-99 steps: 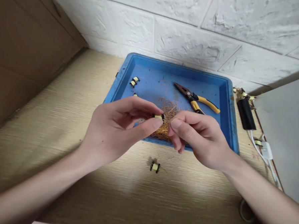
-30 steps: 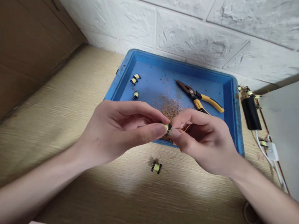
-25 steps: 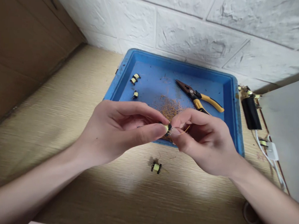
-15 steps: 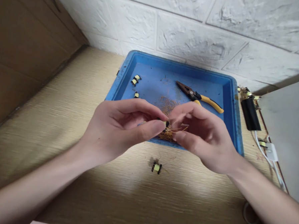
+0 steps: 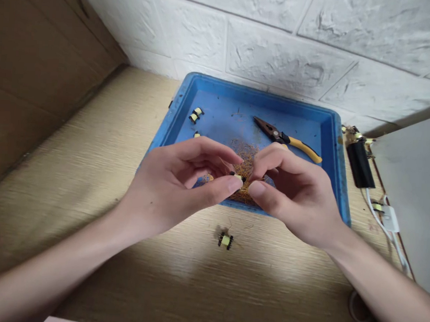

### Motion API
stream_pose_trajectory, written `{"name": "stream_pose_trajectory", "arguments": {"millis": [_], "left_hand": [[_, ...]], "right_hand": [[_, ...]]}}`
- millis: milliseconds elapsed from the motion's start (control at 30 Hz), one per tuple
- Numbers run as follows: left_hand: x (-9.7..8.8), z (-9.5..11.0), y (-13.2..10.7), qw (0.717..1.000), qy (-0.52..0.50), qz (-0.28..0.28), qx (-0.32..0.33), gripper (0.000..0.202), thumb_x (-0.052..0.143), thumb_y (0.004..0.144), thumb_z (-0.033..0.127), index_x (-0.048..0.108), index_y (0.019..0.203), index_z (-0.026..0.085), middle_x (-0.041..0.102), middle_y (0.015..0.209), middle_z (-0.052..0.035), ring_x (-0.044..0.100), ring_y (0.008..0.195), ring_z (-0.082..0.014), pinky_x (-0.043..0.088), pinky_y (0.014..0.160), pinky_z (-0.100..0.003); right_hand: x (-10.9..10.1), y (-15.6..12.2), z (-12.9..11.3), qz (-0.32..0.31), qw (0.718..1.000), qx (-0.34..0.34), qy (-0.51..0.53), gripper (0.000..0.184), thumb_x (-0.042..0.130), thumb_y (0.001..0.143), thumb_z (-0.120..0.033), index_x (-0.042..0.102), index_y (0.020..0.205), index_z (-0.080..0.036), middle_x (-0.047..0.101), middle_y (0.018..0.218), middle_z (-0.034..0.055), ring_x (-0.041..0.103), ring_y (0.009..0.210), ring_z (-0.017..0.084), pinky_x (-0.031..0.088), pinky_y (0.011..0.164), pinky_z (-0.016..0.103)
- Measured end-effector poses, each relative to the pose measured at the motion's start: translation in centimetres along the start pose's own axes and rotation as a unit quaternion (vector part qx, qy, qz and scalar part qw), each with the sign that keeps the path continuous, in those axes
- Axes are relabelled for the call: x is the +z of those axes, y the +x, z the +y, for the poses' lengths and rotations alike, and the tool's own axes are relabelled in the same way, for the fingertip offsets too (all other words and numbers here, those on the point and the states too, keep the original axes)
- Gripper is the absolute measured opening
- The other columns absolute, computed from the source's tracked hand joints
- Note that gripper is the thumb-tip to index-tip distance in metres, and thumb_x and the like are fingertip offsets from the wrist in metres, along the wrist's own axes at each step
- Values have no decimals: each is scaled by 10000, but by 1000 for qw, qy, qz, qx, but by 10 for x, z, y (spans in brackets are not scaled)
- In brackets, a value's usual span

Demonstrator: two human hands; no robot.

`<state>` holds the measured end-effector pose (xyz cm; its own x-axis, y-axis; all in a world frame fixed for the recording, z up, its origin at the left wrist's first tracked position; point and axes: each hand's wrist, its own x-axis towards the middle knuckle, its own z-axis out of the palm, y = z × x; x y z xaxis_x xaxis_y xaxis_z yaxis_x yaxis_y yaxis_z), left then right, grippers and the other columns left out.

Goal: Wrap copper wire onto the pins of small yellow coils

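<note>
Head cam: your left hand (image 5: 170,190) pinches the small bobbin (image 5: 237,176) tight over the blue tray (image 5: 332,138), can't tell if your right hand (image 5: 295,201) grips anything, prob. fine wire, so pull slow w/o jerking.

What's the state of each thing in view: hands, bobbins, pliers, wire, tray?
left hand: thumb and fingers pinched on held bobbin.
right hand: fingers curled beside that bobbin; contact unclear.
pliers: jaws closed, lying in blue tray.
wire scraps: loose tangle in the tray.
tray bobbins: lying loose near the tray's far-left corner.
loose bobbin: alone on wooden table, outside the tray.
</note>
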<state>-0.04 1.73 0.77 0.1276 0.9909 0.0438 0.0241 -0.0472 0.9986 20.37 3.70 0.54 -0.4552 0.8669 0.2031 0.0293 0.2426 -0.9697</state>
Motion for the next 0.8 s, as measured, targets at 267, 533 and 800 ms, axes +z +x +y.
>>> {"name": "stream_pose_trajectory", "arguments": {"millis": [267, 533, 800], "left_hand": [[-2, -2, 0, 1000, -3, -6, 2, 101, 842, 828, 167, 805, 852, 259, 776, 812, 25, 718, 748, -139, 596, 685, -216], [-8, -10, 2, 994, -93, 4, -51, 155, 944, 757, 264, 819, 847, 283, 774, 805, 39, 698, 710, -120, 573, 651, -203], [-8, -8, 2, 993, -104, 8, -52, 199, 977, 729, 353, 826, 837, 278, 778, 798, 21, 708, 704, -130, 591, 643, -208]], "right_hand": [[0, 0, 1, -18, 1000, -9, -15, 151, 789, 894, -177, 663, 836, -236, 648, 830, -9, 584, 774, 156, 468, 719, 338], [-2, -4, 1, -45, 997, 37, 45, 149, 713, 924, -124, 704, 987, -260, 695, 936, -4, 615, 852, 153, 494, 747, 325], [2, -1, 0, -26, 994, 72, 75, 75, 776, 941, -273, 743, 879, -246, 709, 807, -9, 602, 714, 131, 482, 615, 287]]}}
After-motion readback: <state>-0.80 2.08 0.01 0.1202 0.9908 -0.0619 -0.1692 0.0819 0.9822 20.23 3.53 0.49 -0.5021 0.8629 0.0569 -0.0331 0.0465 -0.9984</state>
